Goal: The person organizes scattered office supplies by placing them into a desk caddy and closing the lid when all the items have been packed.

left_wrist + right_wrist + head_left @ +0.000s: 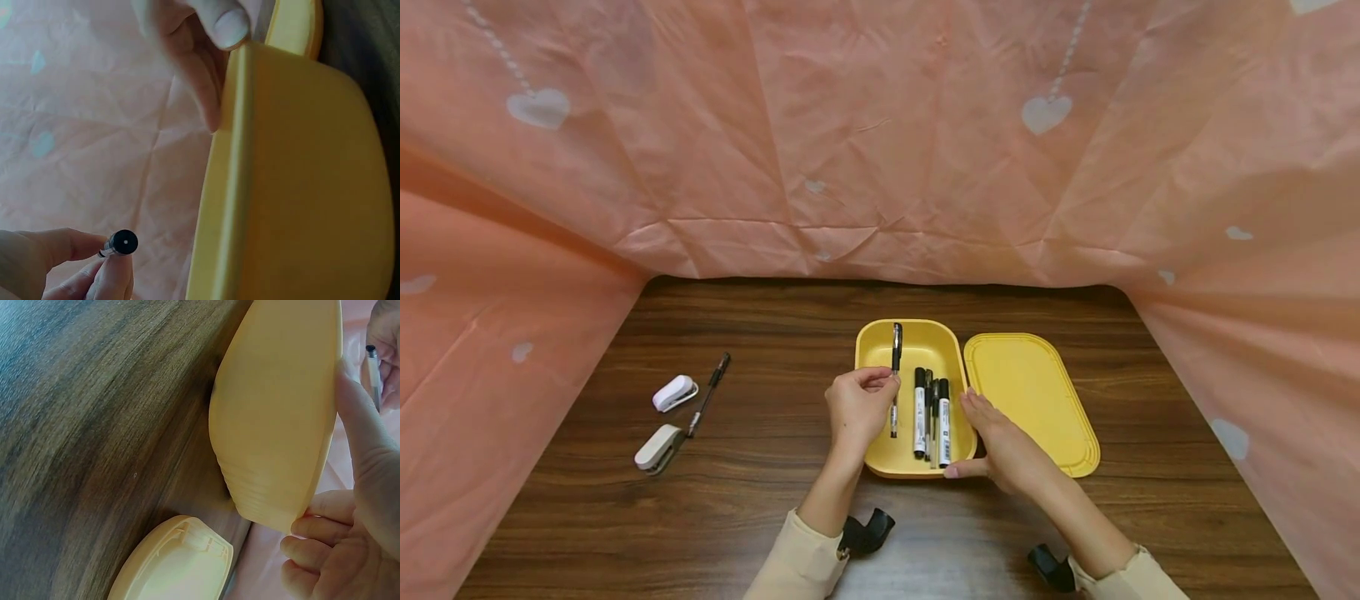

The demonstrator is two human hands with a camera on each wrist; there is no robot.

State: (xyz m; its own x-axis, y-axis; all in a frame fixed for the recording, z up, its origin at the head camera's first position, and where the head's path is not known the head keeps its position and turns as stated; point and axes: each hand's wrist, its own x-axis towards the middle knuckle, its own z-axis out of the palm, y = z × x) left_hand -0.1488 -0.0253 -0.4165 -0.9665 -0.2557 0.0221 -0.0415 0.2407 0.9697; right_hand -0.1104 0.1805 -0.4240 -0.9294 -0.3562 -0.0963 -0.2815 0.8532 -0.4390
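Note:
My left hand (861,407) pinches a clear-barrelled pen (897,348) with a black cap, held upright over the left part of a yellow box (877,460). The pen's black end (127,242) faces the camera in the left wrist view. Inside the box, black-capped white markers (920,417) lie beside slimmer pens (928,408). My right hand (1011,450) touches the box's near right corner, its thumb at the near rim and its fingers along the right side. In the right wrist view, the fingers (319,528) rest against the box wall.
A yellow lid (1030,404) lies right of the box. To the left on the wooden table (572,517) are a white stapler (674,393), a second pale stapler (658,448) and another black-capped pen (709,394). Pink curtain (880,167) encloses the back and sides.

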